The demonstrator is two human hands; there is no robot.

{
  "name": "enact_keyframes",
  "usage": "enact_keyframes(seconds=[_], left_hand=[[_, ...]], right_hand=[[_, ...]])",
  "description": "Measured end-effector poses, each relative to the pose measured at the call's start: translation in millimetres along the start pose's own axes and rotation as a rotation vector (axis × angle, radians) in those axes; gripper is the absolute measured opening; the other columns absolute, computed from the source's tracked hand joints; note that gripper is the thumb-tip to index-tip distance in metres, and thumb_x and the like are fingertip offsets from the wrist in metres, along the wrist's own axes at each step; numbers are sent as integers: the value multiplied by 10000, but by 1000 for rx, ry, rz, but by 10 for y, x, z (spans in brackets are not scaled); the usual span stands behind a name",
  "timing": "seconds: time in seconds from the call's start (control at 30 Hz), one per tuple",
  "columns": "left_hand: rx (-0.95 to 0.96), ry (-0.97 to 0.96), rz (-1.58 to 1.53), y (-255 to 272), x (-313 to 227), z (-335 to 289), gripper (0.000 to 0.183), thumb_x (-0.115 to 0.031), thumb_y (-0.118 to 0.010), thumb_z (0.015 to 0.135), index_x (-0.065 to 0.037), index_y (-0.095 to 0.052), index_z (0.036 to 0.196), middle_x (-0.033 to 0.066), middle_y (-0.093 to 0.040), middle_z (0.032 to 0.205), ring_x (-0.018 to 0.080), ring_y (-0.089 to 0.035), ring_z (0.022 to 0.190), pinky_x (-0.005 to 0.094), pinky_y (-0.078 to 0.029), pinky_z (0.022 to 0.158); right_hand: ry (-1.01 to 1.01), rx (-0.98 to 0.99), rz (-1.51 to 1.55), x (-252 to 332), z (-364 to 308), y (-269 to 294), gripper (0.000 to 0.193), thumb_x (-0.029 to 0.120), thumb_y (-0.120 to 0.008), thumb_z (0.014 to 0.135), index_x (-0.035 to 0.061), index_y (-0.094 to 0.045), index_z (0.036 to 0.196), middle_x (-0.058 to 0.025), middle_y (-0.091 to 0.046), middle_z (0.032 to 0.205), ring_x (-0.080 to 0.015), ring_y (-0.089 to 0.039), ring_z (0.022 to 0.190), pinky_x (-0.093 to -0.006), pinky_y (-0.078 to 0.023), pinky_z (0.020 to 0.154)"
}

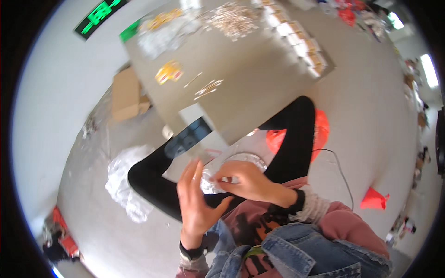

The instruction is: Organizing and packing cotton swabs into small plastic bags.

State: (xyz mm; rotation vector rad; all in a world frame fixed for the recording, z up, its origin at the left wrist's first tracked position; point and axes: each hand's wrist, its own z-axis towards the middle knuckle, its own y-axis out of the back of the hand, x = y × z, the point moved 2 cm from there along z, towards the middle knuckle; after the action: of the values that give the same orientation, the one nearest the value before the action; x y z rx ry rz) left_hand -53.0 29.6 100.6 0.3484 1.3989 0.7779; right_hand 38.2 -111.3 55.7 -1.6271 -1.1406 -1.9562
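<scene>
My left hand (195,199) is raised over my lap, its fingers stretched up and its thumb held apart, with nothing visible in it. Close beside it, my right hand (248,182) has thumb and forefinger pinched together; whatever they hold, if anything, is too small or blurred to name. Below and between the hands lies crumpled clear plastic (209,186), partly hidden by them. Just beyond, at the table's near edge, are a dark glossy rectangular panel (187,138) and a white sheet (216,141). Several loose cotton swabs (208,89) lie farther out on the table.
The table (250,97) bears a swab pile (232,21), a row of small white boxes (296,39), clear bags (169,37) and yellow packets (169,72). A cardboard box (125,95) and clear plastic bag (127,180) are left; a red bag (321,134) and cable (340,169) right.
</scene>
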Motion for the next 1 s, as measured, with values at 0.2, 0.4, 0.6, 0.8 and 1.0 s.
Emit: enact_keyframes(seconds=[0.2,0.4,0.6,0.8,1.0], left_hand=[[189,180,-88,-196,463,-106,671,-128,-846,640,-48,-570,1247,156,-650,1075,350,-651,1007,428,-535,814],[120,391,451,-64,1312,94,325,-150,-806,709,-62,-559,900,99,-673,914,328,-669,882,422,-535,708],[249,456,603,-129,2271,224,323,-84,-763,739,-51,-527,958,142,-669,941,371,-653,959,465,-534,771],[138,357,487,-265,2264,401,366,6,-707,747,-36,-517,1057,177,-655,1022,385,-629,1031,464,-519,830],[185,124,698,-419,1781,640,745,44,-686,727,18,-432,1427,132,-617,1056,325,-601,994,395,-517,844]], right_hand=[[-68,148,36,153,112,-156,186,89,-766,834,19,-699,993,-107,-686,902,-250,-661,775,-328,-528,661],[2,59,-41,-50,92,-150,443,140,-722,873,73,-566,1281,-97,-648,1125,-224,-657,753,-366,-517,696],[-119,22,54,-118,132,29,521,62,-701,889,61,-509,1372,-107,-648,1104,-178,-652,737,-318,-524,723],[-195,-6,113,-221,87,39,533,40,-689,879,87,-521,1382,-74,-662,1152,-117,-609,761,-284,-456,702],[-178,-13,64,-259,62,90,529,21,-683,881,69,-505,1377,-110,-641,1110,-197,-654,748,-331,-523,724]])
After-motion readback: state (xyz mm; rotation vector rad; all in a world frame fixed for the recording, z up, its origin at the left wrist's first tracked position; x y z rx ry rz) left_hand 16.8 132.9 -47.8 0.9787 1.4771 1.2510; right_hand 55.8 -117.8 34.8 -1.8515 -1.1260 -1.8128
